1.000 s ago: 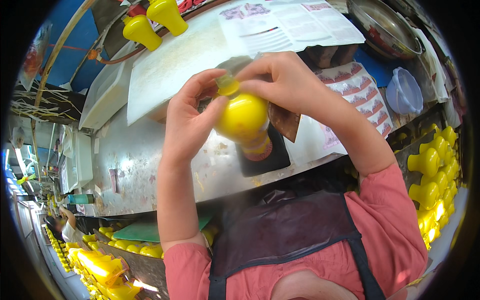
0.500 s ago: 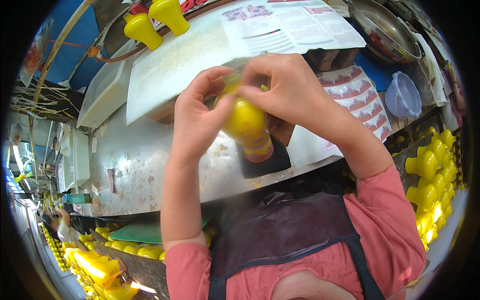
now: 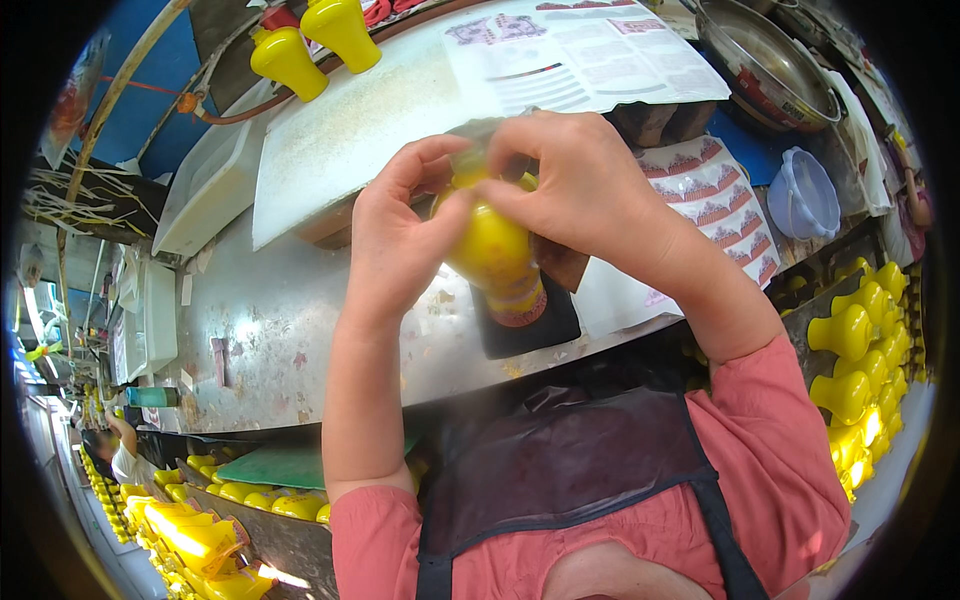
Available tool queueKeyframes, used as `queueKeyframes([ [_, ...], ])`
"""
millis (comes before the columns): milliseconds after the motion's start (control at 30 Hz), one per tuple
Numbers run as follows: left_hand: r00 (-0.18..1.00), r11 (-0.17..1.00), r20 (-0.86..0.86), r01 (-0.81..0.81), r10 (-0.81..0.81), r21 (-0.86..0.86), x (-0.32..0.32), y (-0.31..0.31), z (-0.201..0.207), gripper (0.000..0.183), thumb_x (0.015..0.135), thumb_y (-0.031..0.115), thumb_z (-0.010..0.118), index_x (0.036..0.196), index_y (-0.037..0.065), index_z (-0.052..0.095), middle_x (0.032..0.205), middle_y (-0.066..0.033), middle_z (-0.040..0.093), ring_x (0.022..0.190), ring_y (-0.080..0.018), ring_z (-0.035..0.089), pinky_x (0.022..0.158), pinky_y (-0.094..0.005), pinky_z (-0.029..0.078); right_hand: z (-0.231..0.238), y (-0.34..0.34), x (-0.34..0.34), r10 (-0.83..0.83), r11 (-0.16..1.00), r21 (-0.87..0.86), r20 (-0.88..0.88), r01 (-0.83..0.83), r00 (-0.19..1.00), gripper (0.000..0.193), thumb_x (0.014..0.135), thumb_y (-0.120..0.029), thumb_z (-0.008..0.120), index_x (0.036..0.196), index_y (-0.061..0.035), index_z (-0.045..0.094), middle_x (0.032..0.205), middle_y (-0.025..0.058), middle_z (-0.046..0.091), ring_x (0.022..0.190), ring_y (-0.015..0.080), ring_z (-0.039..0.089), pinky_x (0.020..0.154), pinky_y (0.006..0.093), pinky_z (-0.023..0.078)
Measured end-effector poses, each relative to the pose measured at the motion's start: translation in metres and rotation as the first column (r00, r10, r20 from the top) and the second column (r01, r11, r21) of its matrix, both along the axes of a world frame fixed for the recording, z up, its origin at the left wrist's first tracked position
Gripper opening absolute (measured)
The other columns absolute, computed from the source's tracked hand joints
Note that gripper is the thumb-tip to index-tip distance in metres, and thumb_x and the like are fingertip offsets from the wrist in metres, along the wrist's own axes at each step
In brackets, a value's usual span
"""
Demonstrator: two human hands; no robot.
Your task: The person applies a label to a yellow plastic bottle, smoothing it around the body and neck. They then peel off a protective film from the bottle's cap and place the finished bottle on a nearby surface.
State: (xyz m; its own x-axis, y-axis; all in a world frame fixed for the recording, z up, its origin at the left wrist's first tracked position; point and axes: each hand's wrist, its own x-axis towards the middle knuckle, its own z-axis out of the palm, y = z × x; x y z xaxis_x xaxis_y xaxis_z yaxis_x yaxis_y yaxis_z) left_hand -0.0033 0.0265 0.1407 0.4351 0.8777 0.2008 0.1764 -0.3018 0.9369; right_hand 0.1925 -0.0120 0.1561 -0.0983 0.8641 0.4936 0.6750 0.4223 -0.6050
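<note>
A glossy yellow vase-shaped bottle (image 3: 490, 240) with a patterned band round its foot stands on a black pad (image 3: 540, 328) at the front of the metal worktop. My left hand (image 3: 405, 215) curls round the left side of the bottle's neck, its thumb pressing the shoulder. From the right, my right hand (image 3: 565, 170) closes on the neck, thumb against the yellow surface. Something pale and see-through shows between my fingers at the top; I cannot tell what it is. Beside the bottle, partly behind my right hand, is a brown block (image 3: 562, 262).
A white board (image 3: 400, 105) with printed sheets lies beyond my hands. Label sheets (image 3: 715, 195) lie to the right, near a lilac bucket (image 3: 803, 195) and a metal pan (image 3: 770, 65). Two yellow bottles (image 3: 342, 35) stand at the far left. Many more yellow bottles (image 3: 845, 335) line racks below.
My hands stay round the bottle's neck with only a tiny shift of the right fingers. At the far left, another person's head and arm have moved slightly.
</note>
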Motion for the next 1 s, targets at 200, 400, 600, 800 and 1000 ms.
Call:
queueKeyframes([
  [200,1.000,1.000,-0.015,0.006,-0.006,0.007,-0.001,0.000,0.000,0.040,0.089,0.002,0.068,0.129,0.001,0.064,0.113,-0.0095,0.073,0.104,-0.0147,0.066,0.098,-0.0310,0.051,0.001,-0.002,0.000,0.003,1.000,0.009,0.079,-0.004,0.997,0.017,0.080,-0.020,0.072,0.083,-0.0038,0.073,0.080,0.0166,0.071,0.075,0.0367,0.070,0.069,0.0445,0.056],
  [400,1.000,1.000,0.002,0.011,-0.011,0.004,-0.002,0.000,-0.001,0.040,0.088,0.002,0.068,0.128,0.002,0.065,0.113,-0.0089,0.072,0.103,-0.0143,0.065,0.098,-0.0303,0.050,-0.002,0.002,0.004,0.058,0.998,-0.019,-0.042,-0.059,0.997,0.018,0.080,-0.020,0.073,0.083,-0.0031,0.073,0.081,0.0166,0.072,0.075,0.0363,0.070,0.070,0.0433,0.056],
  [600,1.000,1.000,-0.006,0.001,-0.001,0.011,-0.001,-0.001,-0.001,0.039,0.088,0.002,0.068,0.127,0.002,0.065,0.111,-0.0082,0.072,0.102,-0.0139,0.065,0.097,-0.0300,0.050,-0.002,0.001,0.004,0.056,0.998,-0.032,-0.019,-0.056,0.998,0.020,0.080,-0.021,0.074,0.087,-0.0028,0.072,0.084,0.0171,0.072,0.079,0.0364,0.070,0.071,0.0429,0.055],
  [800,0.998,0.999,0.039,0.042,-0.042,-0.007,-0.004,-0.001,-0.001,0.037,0.091,0.002,0.066,0.128,0.003,0.065,0.114,-0.0086,0.071,0.104,-0.0136,0.064,0.098,-0.0296,0.050,-0.009,0.003,0.010,0.084,0.996,-0.012,-0.047,-0.085,0.995,0.015,0.082,-0.014,0.073,0.092,-0.0021,0.072,0.082,0.0144,0.071,0.075,0.0288,0.069,0.069,0.0371,0.054],
  [1000,0.990,0.993,0.139,0.041,-0.025,-0.111,-0.003,-0.002,-0.003,0.031,0.100,-0.001,0.053,0.128,0.003,0.066,0.114,-0.0067,0.069,0.107,-0.0127,0.062,0.099,-0.0273,0.049,-0.018,-0.017,0.003,0.129,0.946,0.314,-0.127,-0.084,0.983,0.022,0.087,0.005,0.064,0.105,-0.0059,0.073,0.081,0.0079,0.071,0.060,0.0131,0.064,0.056,0.0267,0.051],
])
